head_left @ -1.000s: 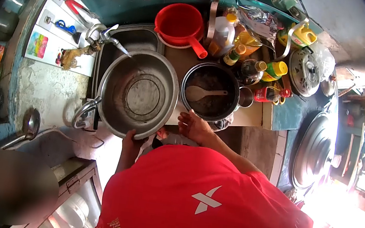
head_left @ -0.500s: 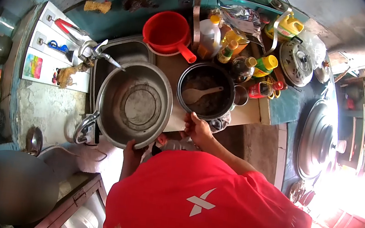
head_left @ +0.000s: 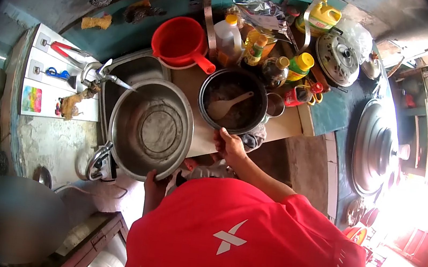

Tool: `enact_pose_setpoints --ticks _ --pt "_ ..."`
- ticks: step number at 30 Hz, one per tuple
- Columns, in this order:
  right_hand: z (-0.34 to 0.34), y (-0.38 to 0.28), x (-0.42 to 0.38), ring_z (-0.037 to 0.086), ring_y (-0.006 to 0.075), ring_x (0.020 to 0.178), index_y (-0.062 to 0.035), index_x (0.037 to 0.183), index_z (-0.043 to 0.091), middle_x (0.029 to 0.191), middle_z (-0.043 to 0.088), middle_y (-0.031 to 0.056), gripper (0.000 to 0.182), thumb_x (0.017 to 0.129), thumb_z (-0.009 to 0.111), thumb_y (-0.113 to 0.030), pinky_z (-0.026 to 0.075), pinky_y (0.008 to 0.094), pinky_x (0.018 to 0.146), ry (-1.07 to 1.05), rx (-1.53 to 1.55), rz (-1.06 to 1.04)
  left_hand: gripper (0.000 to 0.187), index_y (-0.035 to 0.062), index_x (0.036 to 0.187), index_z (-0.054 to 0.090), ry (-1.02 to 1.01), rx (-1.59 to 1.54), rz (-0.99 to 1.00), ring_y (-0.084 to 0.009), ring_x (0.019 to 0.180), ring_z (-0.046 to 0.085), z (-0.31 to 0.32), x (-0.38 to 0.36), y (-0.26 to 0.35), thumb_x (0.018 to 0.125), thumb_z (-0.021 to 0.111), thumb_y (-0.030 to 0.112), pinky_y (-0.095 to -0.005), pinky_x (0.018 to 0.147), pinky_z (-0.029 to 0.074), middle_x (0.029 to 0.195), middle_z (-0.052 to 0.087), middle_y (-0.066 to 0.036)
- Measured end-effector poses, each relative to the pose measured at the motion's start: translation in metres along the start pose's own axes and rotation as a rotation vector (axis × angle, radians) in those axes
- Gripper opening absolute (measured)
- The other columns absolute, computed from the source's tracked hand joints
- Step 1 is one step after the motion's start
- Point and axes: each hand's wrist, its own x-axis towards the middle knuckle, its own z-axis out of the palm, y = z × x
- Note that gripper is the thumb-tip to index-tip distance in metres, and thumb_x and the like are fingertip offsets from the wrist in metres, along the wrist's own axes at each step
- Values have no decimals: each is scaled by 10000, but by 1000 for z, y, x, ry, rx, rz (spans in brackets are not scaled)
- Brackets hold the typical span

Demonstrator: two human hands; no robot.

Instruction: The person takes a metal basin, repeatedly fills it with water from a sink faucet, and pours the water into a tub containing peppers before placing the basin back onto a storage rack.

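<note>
Basin (head_left: 183,124), metal, round: one. We find it in front of the sink (head_left: 142,64), overlapping its near edge, with the tap's (head_left: 118,81) spout reaching over the rim. Left grip (head_left: 156,183): closed on the basin's near rim.

Pot (head_left: 260,92), dark, round: one, on the tabletop (head_left: 286,123), right of the basin and apart from it. Right grip (head_left: 229,144): closed on the pot's near edge, thumb uppermost.

Paddle (head_left: 221,109), pale: one, lying in the pot, its handle toward the far right rim. Contents below it are too dark for us to identify.

Cup (head_left: 276,105), metal: one, just right of the pot. Cloth (head_left: 253,137): one, by the pot's near right side. Dipper (head_left: 180,40), red: one, behind the basin and pot. Jug (head_left: 227,42), yellow-capped: one, right of the dipper.
</note>
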Motion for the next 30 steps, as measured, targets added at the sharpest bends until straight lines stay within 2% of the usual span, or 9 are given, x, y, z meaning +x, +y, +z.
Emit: enact_pose_setpoints --ticks 5,9,10,13,17,21,24,27,30 --pt "-10 -12 -6 502 114 600 -25 900 587 735 561 24 256 856 545 -274 433 237 557 -74 -2 65 347 -45 1025 475 32 70 32 -283 838 540 -2 -1 -1 855 384 243 -392 770 433 964 541 -161" --pt "-57 -21 2 577 120 677 -32 966 587 765 595 54 223 788 587 -166 478 251 542 -182 -888 -7 354 -46 1054 458 -12 49 69 -283 853 534 -3 0 -2 849 391 235 -395 773 430 984 536 -163" --pt "-66 -27 -1 571 130 630 -31 975 585 740 592 55 234 765 589 -133 475 260 515 -26 -744 76 350 -44 1056 458 -24 38 55 -281 859 532 -3 0 -1 845 395 228 -395 775 428 993 535 -160" --pt "-105 -54 8 569 197 542 33 1037 519 669 567 129 307 734 535 -21 464 288 449 303 -234 -201 342 -37 1062 458 -55 -1 41 -281 877 530 3 -4 1 837 403 214 -396 786 425 1006 534 -152" --pt "-157 -95 47 587 255 779 -92 1266 289 927 535 147 526 772 456 -32 524 389 664 491 145 -459 340 -25 1080 454 -52 -15 42 -287 918 532 3 -3 1 827 412 199 -399 807 428 1027 536 -145" --pt "-150 -150 68 503 146 564 -99 1126 449 741 534 49 457 681 526 -26 418 254 477 570 13 -620 397 -3 1109 465 -28 19 30 -278 965 534 -20 10 -2 800 424 244 -385 829 430 1048 552 -141" --pt "-150 -176 76 535 135 560 -103 990 516 730 554 29 285 708 558 -93 427 248 441 631 -287 -460 410 -5 1112 458 -51 56 40 -282 976 528 -19 8 -1 794 435 253 -385 848 421 1044 552 -144" --pt "-154 -182 98 533 128 522 -92 973 526 711 563 30 298 682 593 -102 404 233 394 596 -320 -568 346 -19 1101 444 -5 3 34 -295 915 537 -11 4 -2 837 399 200 -414 801 436 1047 530 -151" --pt "-153 -181 118 577 166 630 -61 1052 496 780 584 64 373 687 567 -47 460 252 495 533 -237 -613 346 -22 1100 445 -28 13 59 -299 910 537 -4 -1 -2 847 387 206 -418 787 444 1044 528 -155"
